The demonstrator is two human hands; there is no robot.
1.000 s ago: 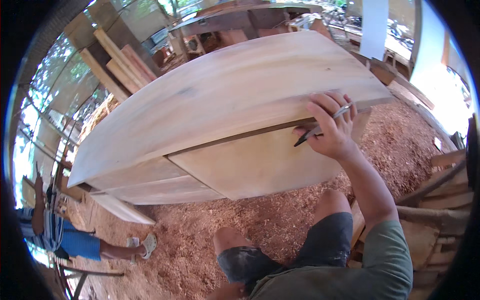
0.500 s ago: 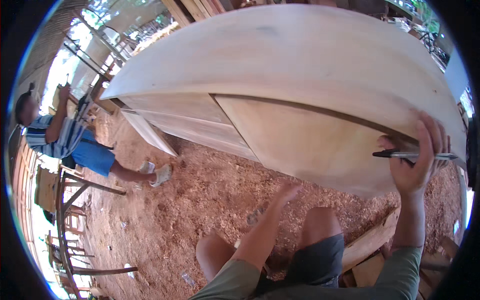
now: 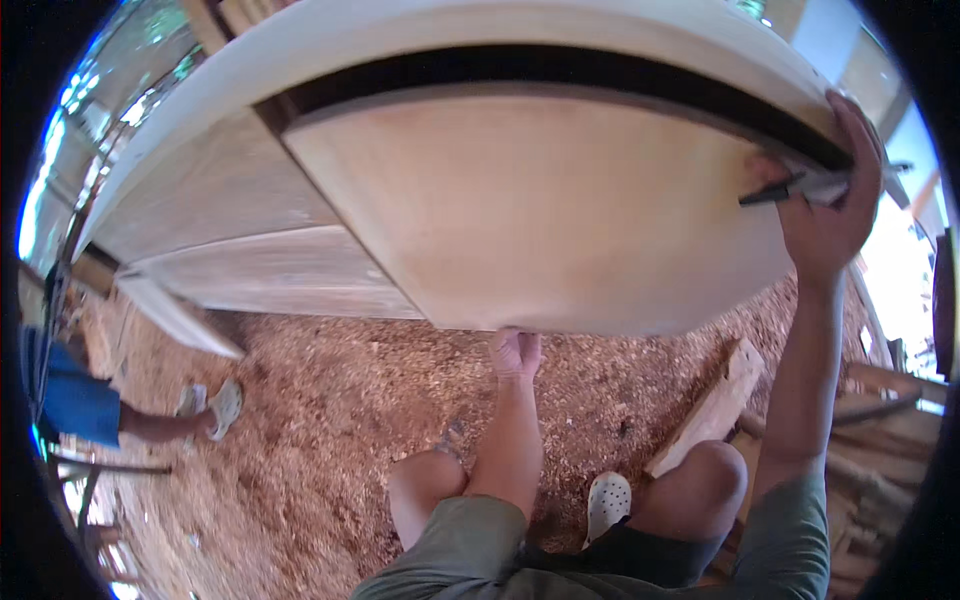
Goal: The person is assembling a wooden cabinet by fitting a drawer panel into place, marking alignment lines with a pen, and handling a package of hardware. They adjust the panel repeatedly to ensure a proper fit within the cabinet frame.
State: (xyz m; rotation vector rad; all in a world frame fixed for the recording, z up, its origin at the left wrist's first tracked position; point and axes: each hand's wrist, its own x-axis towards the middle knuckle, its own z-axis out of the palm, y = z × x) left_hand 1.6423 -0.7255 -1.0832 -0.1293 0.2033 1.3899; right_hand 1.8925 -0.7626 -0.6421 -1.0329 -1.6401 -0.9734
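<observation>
Overhead, right hand [image 3: 830, 215] gripping marker [image 3: 790, 188], left hand [image 3: 515, 352] under panel [image 3: 540, 210]

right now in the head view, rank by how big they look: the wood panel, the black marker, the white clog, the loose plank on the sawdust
1. wood panel
2. loose plank
3. black marker and white clog: look alike in size; the marker is nearer the camera, so unranked.

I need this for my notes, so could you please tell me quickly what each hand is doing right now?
Left hand: closed on the lower edge of the wooden panel.
Right hand: closed on a dark marker, resting against the panel's top edge.
</observation>
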